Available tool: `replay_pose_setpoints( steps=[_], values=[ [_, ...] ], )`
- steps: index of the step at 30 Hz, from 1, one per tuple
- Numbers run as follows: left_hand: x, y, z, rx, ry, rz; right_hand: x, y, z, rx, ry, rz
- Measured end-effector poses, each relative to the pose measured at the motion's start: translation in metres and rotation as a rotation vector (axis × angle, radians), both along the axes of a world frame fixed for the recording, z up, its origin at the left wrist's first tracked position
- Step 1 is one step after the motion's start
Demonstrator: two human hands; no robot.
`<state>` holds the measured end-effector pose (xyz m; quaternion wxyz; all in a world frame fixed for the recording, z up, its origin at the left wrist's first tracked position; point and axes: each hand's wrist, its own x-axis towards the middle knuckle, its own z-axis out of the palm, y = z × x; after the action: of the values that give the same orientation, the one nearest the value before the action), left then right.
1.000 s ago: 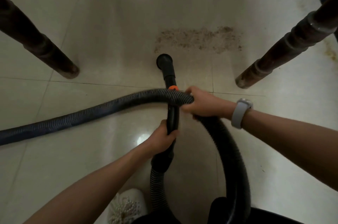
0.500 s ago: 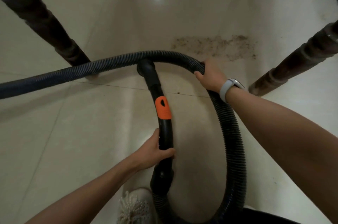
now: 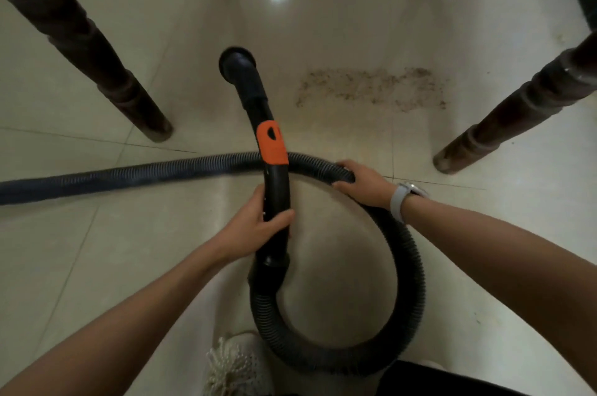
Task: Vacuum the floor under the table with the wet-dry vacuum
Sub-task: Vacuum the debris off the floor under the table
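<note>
A single head-worn wide-angle view is provided. The scene is viewed from above, facing forward and steeply down at the tiled floor. Both forearms are seen entering from the lower edge at close range. Dark wooden legs are splayed outward by lens distortion towards the frame edges. No second view is shared.

Both hands on vacuum hose
</note>
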<state>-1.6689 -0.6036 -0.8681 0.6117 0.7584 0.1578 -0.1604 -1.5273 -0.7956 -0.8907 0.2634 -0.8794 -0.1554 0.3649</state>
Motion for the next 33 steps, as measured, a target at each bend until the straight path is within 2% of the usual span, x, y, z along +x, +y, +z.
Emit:
replay_pose_setpoints(
  steps=[3, 8, 11, 15, 19, 22, 24, 28, 31, 33],
  values=[
    [0.016, -0.002, 0.005, -0.037, 0.028, 0.028, -0.02, -0.017, -0.006, -0.037, 0.097, 0.111],
    [0.042, -0.025, 0.0, 0.035, 0.162, -0.142, -0.038, -0.033, -0.013, -0.248, 0.276, 0.31],
    [0.051, -0.039, -0.006, -0.052, 0.234, -0.166, -0.02, -0.033, -0.006, -0.295, 0.208, 0.212],
    [0.051, -0.04, -0.009, -0.15, 0.266, -0.096, 0.0, -0.014, 0.004, -0.069, 0.083, -0.162],
    [0.048, -0.025, -0.014, -0.194, 0.25, -0.006, 0.003, 0.032, 0.006, 0.239, 0.248, -0.456],
    [0.05, -0.015, -0.014, -0.226, 0.248, 0.013, 0.011, 0.064, 0.009, 0.344, 0.37, -0.506],
    [0.051, -0.009, -0.013, -0.264, 0.257, 0.036, 0.018, 0.078, 0.009, 0.386, 0.38, -0.488],
    [0.051, 0.006, -0.01, -0.296, 0.266, 0.16, 0.029, 0.103, 0.006, 0.298, 0.217, -0.342],
    [0.054, 0.019, -0.011, -0.294, 0.262, 0.213, 0.034, 0.116, 0.002, 0.081, -0.094, -0.105],
    [0.058, 0.027, -0.011, -0.303, 0.266, 0.245, 0.037, 0.109, -0.005, -0.094, -0.2, -0.052]
  ],
)
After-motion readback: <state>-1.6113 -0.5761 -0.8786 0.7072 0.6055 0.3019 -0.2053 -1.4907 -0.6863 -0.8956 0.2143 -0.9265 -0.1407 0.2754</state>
